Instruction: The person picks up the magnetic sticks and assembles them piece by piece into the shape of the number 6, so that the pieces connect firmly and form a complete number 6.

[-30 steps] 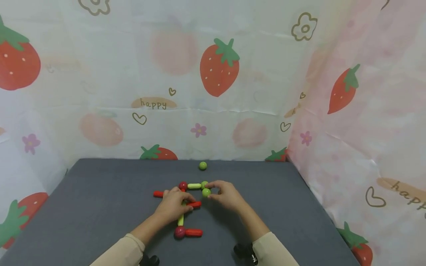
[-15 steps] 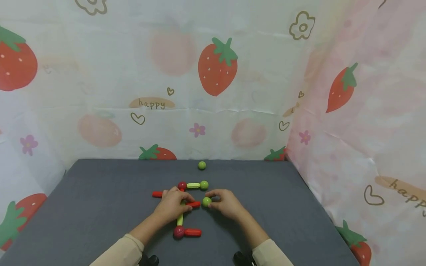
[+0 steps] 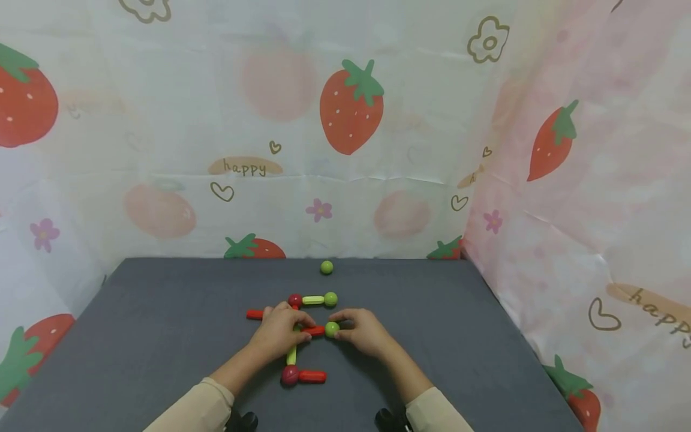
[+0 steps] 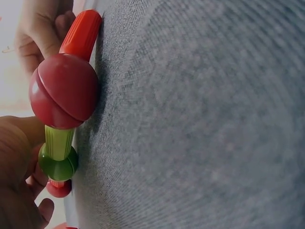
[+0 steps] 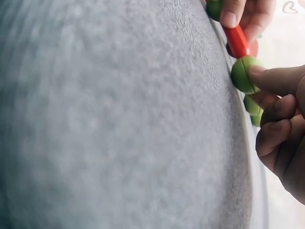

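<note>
My right hand (image 3: 367,331) pinches a green ball (image 3: 332,329) between thumb and fingers. The ball meets the right end of a short red stick (image 3: 315,331); whether it is pushed on cannot be told. My left hand (image 3: 276,333) grips that red stick near its other end, where a green ball (image 4: 58,162) shows in the left wrist view. A yellow-green stick (image 3: 291,356) leads from there to a nearer red ball (image 3: 290,375), which bears another red stick (image 3: 313,377). The left hand partly hides the middle of the joined pieces.
Farther back, a red ball (image 3: 295,300), a pale yellow stick (image 3: 313,300) and a green ball (image 3: 331,299) form a row. A red stick (image 3: 255,314) sticks out leftward behind the left hand. One loose green ball (image 3: 326,267) lies near the grey table's (image 3: 162,336) back edge.
My right hand has brought its green ball from beside the back row toward me, then left against the red stick's end. The left hand has stayed in place.
</note>
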`<state>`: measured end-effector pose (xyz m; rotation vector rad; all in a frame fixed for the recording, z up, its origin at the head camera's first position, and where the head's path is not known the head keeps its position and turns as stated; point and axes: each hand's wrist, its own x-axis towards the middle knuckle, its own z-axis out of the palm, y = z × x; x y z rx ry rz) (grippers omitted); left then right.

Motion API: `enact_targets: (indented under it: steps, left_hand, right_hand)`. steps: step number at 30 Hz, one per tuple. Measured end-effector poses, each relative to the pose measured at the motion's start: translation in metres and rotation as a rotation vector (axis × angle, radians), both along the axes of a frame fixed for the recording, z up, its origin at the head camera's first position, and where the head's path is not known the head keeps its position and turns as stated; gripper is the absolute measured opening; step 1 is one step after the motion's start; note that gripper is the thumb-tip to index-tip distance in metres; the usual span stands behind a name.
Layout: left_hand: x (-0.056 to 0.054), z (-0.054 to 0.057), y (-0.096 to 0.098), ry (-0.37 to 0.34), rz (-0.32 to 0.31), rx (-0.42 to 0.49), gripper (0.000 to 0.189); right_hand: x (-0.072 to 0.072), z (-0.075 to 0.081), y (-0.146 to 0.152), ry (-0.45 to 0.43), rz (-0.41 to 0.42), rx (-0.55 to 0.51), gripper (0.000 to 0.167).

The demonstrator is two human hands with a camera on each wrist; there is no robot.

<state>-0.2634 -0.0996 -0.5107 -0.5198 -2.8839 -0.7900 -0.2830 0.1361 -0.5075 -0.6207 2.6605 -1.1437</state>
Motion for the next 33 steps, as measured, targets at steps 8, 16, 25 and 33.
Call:
enact_targets:
  steps: [8,16,25,33]
  left_hand:
    - [0.001,0.0015,0.0013,0.004,-0.003,-0.022,0.016]
    - [0.0015,0.0025,0.0014,0.002,-0.012,-0.033,0.016]
    - [0.0003,0.0022,0.0011,0.011,-0.028,-0.033,0.017]
    - [0.0009,0.0048,0.0011,-0.021,-0.024,-0.031,0.016]
  right_hand:
    - [0.0014,0.0011,-0.0018,-0.012,0.005,-0.007,0.033]
    - [0.0013,0.0018,-0.0017,-0.024,0.016,-0.008,0.033]
    - [0.0042,0.0039,-0.0008,-0.019,0.017,-0.013,0.033]
    - [0.0065,0.0035,0.0005,-0.006,0.027,0.01,0.032]
